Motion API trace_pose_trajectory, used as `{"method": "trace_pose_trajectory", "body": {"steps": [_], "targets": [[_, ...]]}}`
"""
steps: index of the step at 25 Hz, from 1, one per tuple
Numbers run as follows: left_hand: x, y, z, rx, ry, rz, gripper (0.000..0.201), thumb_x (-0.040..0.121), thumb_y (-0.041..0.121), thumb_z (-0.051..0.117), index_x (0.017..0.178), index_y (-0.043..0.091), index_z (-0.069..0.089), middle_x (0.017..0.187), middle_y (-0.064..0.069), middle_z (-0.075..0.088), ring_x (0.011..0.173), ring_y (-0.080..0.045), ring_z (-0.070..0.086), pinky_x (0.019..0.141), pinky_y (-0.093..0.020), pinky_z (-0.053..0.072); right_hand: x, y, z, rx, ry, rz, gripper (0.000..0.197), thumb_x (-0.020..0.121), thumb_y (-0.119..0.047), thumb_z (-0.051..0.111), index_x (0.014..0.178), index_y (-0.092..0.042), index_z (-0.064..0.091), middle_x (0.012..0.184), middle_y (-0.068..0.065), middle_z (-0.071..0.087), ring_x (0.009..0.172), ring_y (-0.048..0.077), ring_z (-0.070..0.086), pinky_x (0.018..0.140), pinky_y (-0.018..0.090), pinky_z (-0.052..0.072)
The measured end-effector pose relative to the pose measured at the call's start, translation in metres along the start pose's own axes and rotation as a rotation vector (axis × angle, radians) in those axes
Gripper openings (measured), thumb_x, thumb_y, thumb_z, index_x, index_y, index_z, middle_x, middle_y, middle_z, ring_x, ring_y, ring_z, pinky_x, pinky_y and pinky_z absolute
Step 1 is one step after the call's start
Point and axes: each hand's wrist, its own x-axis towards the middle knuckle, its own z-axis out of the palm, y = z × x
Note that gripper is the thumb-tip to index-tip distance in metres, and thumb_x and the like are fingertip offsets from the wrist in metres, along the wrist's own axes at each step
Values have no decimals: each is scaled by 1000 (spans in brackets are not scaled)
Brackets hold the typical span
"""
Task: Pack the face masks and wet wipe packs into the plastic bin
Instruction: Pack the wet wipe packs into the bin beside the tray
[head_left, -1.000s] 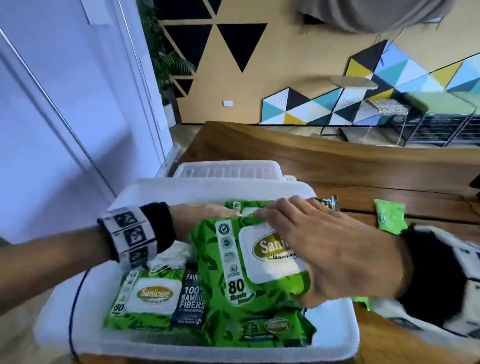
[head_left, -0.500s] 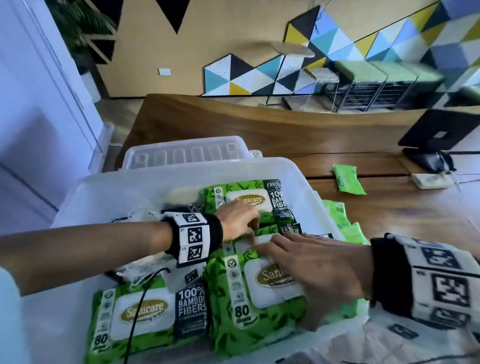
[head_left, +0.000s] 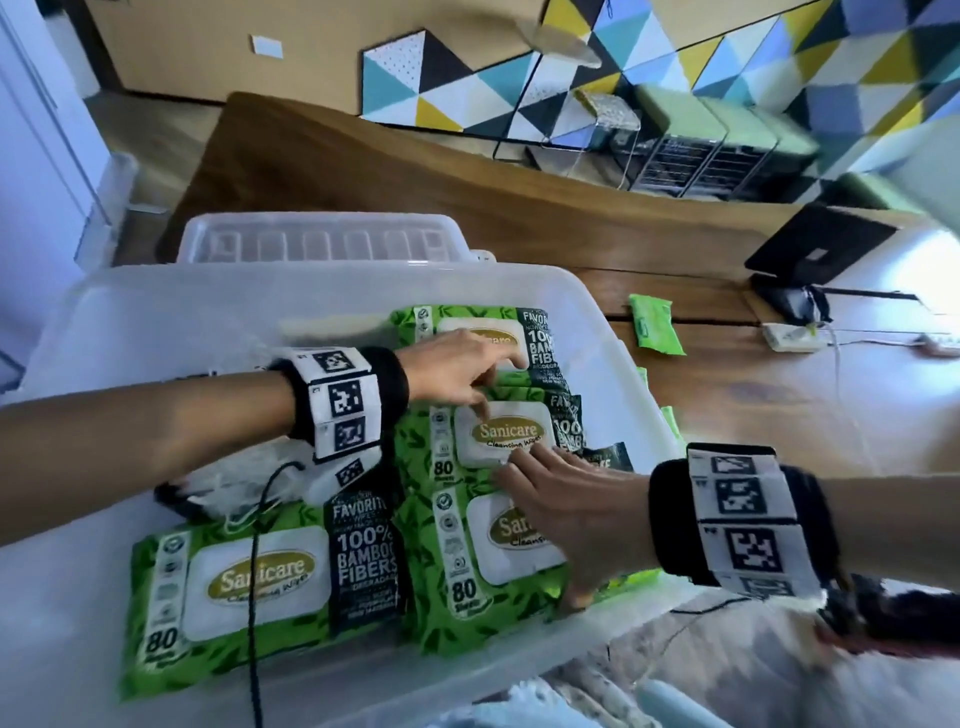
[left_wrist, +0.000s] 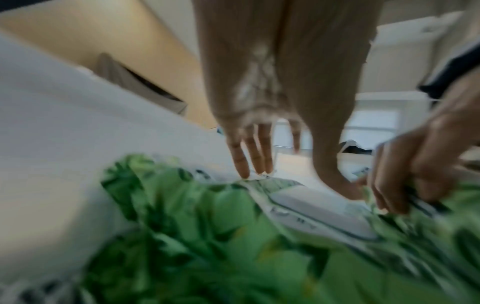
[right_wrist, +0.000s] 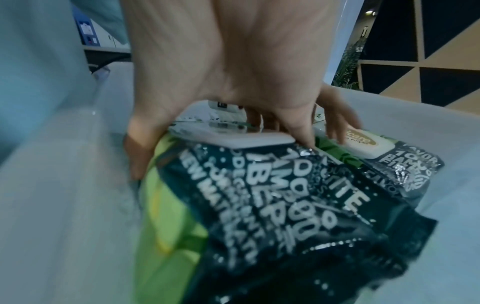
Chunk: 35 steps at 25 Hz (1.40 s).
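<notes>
The clear plastic bin (head_left: 311, 280) holds several green Sanicare wet wipe packs. My right hand (head_left: 545, 530) grips the near-right pack (head_left: 467, 618): fingers over its white lid, thumb hooked round its near edge; the right wrist view shows the same hold (right_wrist: 221, 148). My left hand (head_left: 483, 384) reaches in with straight fingers, which press on the middle pack (head_left: 501, 431) and touch the far pack (head_left: 535, 332). Another pack (head_left: 260, 582) lies flat at the near left. White face masks (head_left: 223, 483) lie partly hidden under my left wrist.
The bin's lid (head_left: 317, 244) lies just behind it on the wooden table (head_left: 753, 415). A small green pack (head_left: 654, 332) lies to the right, and more green packs (head_left: 672, 431) show past the bin's right wall. A black stand (head_left: 815, 249) and a white power strip (head_left: 789, 336) sit further right.
My right hand has lowered the pack it carried into the bin's near-right corner. My left hand has slid from under it to the packs further back.
</notes>
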Motion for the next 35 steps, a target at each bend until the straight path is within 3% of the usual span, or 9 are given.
{"method": "trace_pose_trajectory", "body": {"steps": [2,5,11,15,18,21,24,31,35], "targets": [[-8,-3,-2,274,-265,268,107,73,45,73,149,30,-2,159,-6,6,145,-23,9,116,-42,15,-1,3,3,-24,18,-96,109,64,-56,75,140,-5,15,128,9,30,117,23,29,105,42,33],[1,7,-6,708,-492,465,144,52,63,77,141,22,-28,146,-6,-38,139,-27,-31,112,-50,-17,-15,8,1,-79,-8,-45,114,72,-64,63,147,-9,-3,149,13,16,141,30,10,114,53,18],[41,19,0,810,-574,492,153,40,55,86,148,27,-19,156,-4,-25,144,-26,-21,112,-60,-3,-30,8,11,154,-138,175,107,82,-49,60,146,-13,-18,151,23,-24,142,43,9,111,48,30],[46,10,-5,654,-569,444,148,46,59,82,147,22,-19,157,-3,-20,145,-17,-16,116,-56,1,-21,20,22,295,-133,149,77,93,-37,48,146,-9,0,151,31,-7,123,41,47,96,44,46],[48,9,-2,622,-584,422,159,33,82,69,146,16,-22,157,-1,-22,144,-12,-18,116,-52,-9,-5,21,28,319,-180,120,78,89,-34,56,144,-5,10,141,28,27,108,33,56,84,36,45],[47,7,-4,570,-598,379,160,37,65,82,145,13,-24,156,-2,-24,143,-12,-20,113,-49,-13,12,10,34,256,-187,119,82,82,-33,66,139,-3,16,130,23,35,84,25,51,61,30,41],[40,16,-10,601,-592,369,166,27,83,67,145,11,-24,156,-5,-24,143,-13,-20,111,-54,-12,23,6,29,357,-198,201,73,87,-21,64,139,-3,17,139,23,22,107,33,51,55,29,31],[-33,46,11,240,-662,167,113,84,35,65,141,21,-31,145,-12,-39,133,-28,-36,103,-58,-19,-13,16,32,128,-95,70,75,92,-31,53,146,-13,4,136,15,29,94,25,58,76,33,49],[-50,69,36,207,-614,24,102,90,32,56,139,19,-32,137,-11,-46,130,-32,-41,103,-67,-14,-4,12,27,181,-6,88,37,101,-15,21,139,-14,20,127,17,35,55,18,35,45,24,27]]}}
